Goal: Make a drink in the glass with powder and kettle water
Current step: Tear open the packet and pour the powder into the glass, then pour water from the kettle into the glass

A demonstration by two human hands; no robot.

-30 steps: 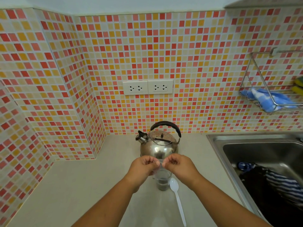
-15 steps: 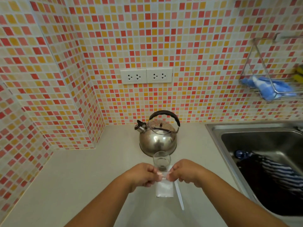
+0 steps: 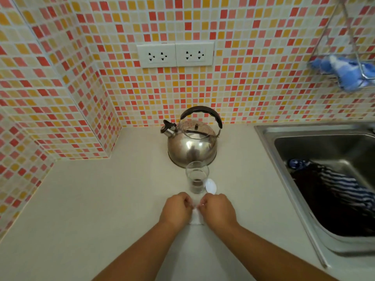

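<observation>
Head view, looking down at my counter (image 3: pixel 85 209). Most of the small white sachet (image 3: pixel 195 219) is hidden behind my knuckles; only a pale strip shows between and below the two fists, and its top edge cannot be made out. My left hand (image 3: pixel 176 208) and right hand (image 3: pixel 218 209) meet over it with fingers curled tightly inward, each hand pinching its side of the sachet; the fingertips themselves are out of sight. The handle of the white plastic spoon (image 3: pixel 210 185) is covered by my right hand, so only its oval bowl shows, lying just to the right of the glass (image 3: pixel 197 177). The sink (image 3: pixel 304 138) is cut off by the right edge of the frame, as is the wire rack (image 3: pixel 363 67) on the wall with its blue cloth (image 3: pixel 343 71), which is blurred.

The glass stands upright on the counter, just beyond my hands and just in front of the kettle (image 3: pixel 192 145). It is a clear, straight-sided cylinder with a low dark layer at the bottom; whether that is powder or liquid I cannot tell.

The kettle is a squat dome of polished steel with a black arched handle and a short capped spout pointing left. The counter is matt and pale. The wall is glossy mosaic tile in red, orange and cream, bearing two white sockets (image 3: pixel 175 55). A dark striped cloth (image 3: pixel 334 191) lies in the steel basin.
</observation>
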